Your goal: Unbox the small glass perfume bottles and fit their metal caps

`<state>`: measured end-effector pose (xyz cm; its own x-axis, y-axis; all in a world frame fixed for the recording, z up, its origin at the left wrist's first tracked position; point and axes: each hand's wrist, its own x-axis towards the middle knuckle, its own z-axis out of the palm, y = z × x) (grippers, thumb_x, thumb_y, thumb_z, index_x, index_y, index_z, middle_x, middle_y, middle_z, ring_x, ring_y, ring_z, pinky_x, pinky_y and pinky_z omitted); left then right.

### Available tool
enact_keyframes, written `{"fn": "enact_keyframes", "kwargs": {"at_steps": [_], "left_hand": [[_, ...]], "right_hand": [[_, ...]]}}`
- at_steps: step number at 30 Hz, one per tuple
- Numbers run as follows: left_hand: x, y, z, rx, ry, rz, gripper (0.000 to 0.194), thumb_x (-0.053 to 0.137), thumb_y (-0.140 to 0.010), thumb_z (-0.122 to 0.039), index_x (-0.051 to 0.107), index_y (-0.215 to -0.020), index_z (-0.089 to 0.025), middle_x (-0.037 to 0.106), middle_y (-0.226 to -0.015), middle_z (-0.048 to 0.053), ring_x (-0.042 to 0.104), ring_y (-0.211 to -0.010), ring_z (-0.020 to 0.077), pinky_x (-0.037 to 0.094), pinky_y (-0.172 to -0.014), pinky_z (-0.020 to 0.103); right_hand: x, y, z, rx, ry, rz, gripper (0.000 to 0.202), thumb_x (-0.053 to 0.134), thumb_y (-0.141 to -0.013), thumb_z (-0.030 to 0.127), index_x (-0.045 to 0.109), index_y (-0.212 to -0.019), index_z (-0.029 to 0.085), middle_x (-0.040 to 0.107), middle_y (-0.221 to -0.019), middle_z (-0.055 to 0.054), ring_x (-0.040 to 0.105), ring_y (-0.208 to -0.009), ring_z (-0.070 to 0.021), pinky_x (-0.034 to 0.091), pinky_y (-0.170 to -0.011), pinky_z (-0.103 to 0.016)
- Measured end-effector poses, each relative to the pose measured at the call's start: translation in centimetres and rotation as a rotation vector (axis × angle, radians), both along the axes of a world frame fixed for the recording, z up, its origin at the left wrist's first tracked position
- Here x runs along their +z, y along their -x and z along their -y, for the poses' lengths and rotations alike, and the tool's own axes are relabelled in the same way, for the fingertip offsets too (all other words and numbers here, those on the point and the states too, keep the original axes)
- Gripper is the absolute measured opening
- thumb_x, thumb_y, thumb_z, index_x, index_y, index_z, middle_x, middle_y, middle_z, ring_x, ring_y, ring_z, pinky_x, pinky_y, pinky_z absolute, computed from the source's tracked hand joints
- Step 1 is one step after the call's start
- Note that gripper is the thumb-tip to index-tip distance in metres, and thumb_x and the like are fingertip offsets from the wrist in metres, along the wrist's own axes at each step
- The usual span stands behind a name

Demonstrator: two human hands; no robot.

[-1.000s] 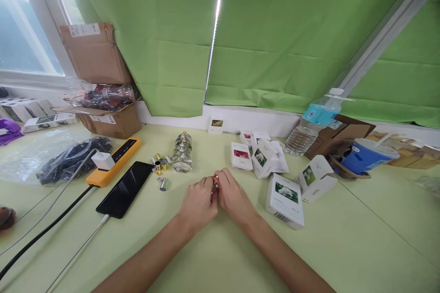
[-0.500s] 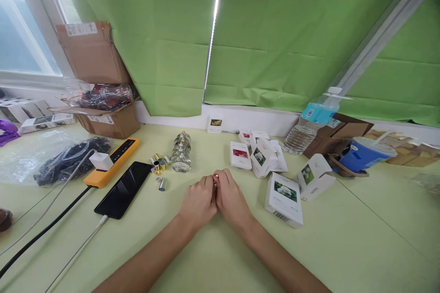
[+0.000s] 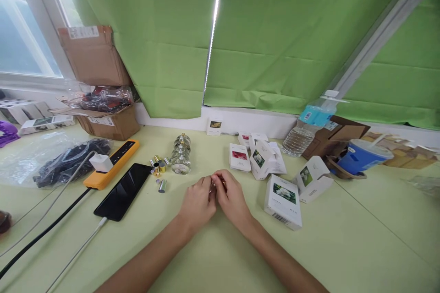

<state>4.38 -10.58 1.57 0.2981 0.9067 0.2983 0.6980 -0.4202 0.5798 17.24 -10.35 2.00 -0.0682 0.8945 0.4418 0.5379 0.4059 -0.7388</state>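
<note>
My left hand (image 3: pixel 198 201) and my right hand (image 3: pixel 233 198) meet above the middle of the table, fingers curled together. Whatever they close round is small and almost wholly hidden; only a shiny glint shows between the fingers. My right thumb presses at the top, near the left fingertips. Just beyond my left hand stand clear glass bottles (image 3: pixel 181 160) in a row, with gold on the farthest one's top. Beside them several gold and silver caps (image 3: pixel 158 165) lie in a cluster, and a silver cap (image 3: pixel 162 186) lies nearer me.
White flower-print boxes (image 3: pixel 283 208) lie right of my hands. Behind them stand a water bottle (image 3: pixel 302 132) and a blue cup (image 3: pixel 360 158). At left are a phone (image 3: pixel 123 192) on its cable, an orange power strip (image 3: pixel 99 181) and a cardboard box (image 3: pixel 122 123).
My right fingers have shifted and opened slightly at the top, with the thumb now showing across the grip. Both hands stay together in the same place.
</note>
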Motion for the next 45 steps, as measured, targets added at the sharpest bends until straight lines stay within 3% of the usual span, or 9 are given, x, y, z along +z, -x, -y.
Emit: {"fn": "enact_keyframes", "kwargs": {"at_steps": [4, 8, 12, 16, 20, 25, 31, 35, 45], "left_hand": [[-0.1, 0.6, -0.5, -0.089, 0.039, 0.405, 0.016, 0.043, -0.091, -0.022, 0.058, -0.097, -0.018, 0.064, -0.094, 0.006, 0.061, -0.084, 0.0174, 0.046, -0.072, 0.027], [-0.5, 0.7, -1.3, -0.108, 0.151, 0.715, 0.024, 0.055, -0.087, -0.037, 0.063, -0.094, -0.015, 0.063, -0.09, 0.005, 0.06, -0.084, 0.017, 0.048, -0.073, 0.027], [-0.7, 0.5, -1.5, -0.139, 0.314, 0.91, 0.034, 0.061, -0.083, -0.046, 0.064, -0.096, -0.015, 0.063, -0.081, 0.004, 0.06, -0.074, 0.015, 0.049, -0.065, 0.025], [-0.6, 0.2, -0.9, -0.137, 0.382, 0.976, 0.038, 0.062, -0.082, -0.048, 0.062, -0.1, -0.015, 0.064, -0.082, 0.004, 0.061, -0.074, 0.0154, 0.05, -0.063, 0.024], [-0.5, 0.4, -0.3, -0.153, 0.297, 0.84, 0.036, 0.059, -0.086, -0.044, 0.059, -0.107, -0.016, 0.064, -0.093, 0.006, 0.062, -0.085, 0.0169, 0.052, -0.073, 0.027], [0.3, 1.8, -0.7, -0.176, 0.114, 0.579, 0.035, 0.05, -0.092, -0.038, 0.052, -0.121, -0.019, 0.063, -0.104, 0.007, 0.062, -0.093, 0.0164, 0.052, -0.083, 0.03], [1.2, 4.2, -1.7, -0.318, -0.117, 0.21, 0.03, 0.041, -0.095, -0.025, 0.057, -0.121, -0.02, 0.066, -0.104, 0.009, 0.062, -0.093, 0.0175, 0.05, -0.086, 0.033], [1.7, 5.0, -1.9, -0.391, -0.224, 0.007, 0.032, 0.038, -0.094, -0.02, 0.058, -0.12, -0.019, 0.065, -0.106, 0.011, 0.062, -0.095, 0.019, 0.05, -0.083, 0.032], [2.3, 4.9, -1.4, -0.299, -0.222, -0.211, 0.021, 0.043, -0.085, -0.012, 0.06, -0.095, -0.019, 0.059, -0.085, 0.005, 0.057, -0.075, 0.0162, 0.042, -0.063, 0.025]], "right_hand": [[-0.4, -1.4, -0.7, 0.09, 0.027, -0.039, 0.025, 0.05, -0.093, 0.042, 0.059, -0.101, 0.021, 0.057, -0.086, -0.003, 0.053, -0.071, -0.016, 0.043, -0.063, -0.027], [-1.3, -2.5, -1.5, 0.196, 0.093, -0.022, 0.04, 0.072, -0.076, 0.045, 0.062, -0.107, 0.021, 0.054, -0.091, -0.003, 0.051, -0.071, -0.015, 0.042, -0.058, -0.025], [-1.7, -2.6, -1.7, 0.202, 0.187, -0.027, 0.036, 0.079, -0.066, 0.042, 0.064, -0.091, 0.019, 0.056, -0.089, -0.001, 0.054, -0.075, -0.015, 0.043, -0.062, -0.025], [-1.8, -2.1, -1.5, 0.293, 0.413, -0.263, 0.033, 0.076, -0.068, 0.039, 0.061, -0.088, 0.018, 0.062, -0.083, 0.0, 0.06, -0.073, -0.0164, 0.048, -0.063, -0.027], [-1.4, -2.4, -1.6, 0.437, 0.522, -0.415, 0.039, 0.08, -0.064, 0.036, 0.064, -0.093, 0.016, 0.068, -0.088, -0.003, 0.065, -0.078, -0.0194, 0.052, -0.07, -0.032], [-0.4, -3.5, -1.6, 0.409, 0.51, -0.326, 0.045, 0.082, -0.062, 0.037, 0.067, -0.1, 0.016, 0.069, -0.09, -0.004, 0.065, -0.08, -0.0205, 0.052, -0.068, -0.03], [0.5, -4.1, -1.0, 0.337, 0.365, -0.125, 0.038, 0.076, -0.069, 0.037, 0.071, -0.102, 0.019, 0.069, -0.095, -0.005, 0.063, -0.083, -0.0214, 0.049, -0.069, -0.03], [0.9, -3.6, -0.1, 0.257, 0.202, 0.105, 0.031, 0.072, -0.073, 0.034, 0.071, -0.102, 0.022, 0.065, -0.081, -0.001, 0.058, -0.07, -0.0164, 0.042, -0.059, -0.026], [0.5, -2.0, 1.1, 0.184, -0.074, 0.351, 0.01, 0.061, -0.083, 0.029, 0.064, -0.091, 0.024, 0.057, -0.07, 0.002, 0.052, -0.062, -0.0136, 0.038, -0.059, -0.025]]}}
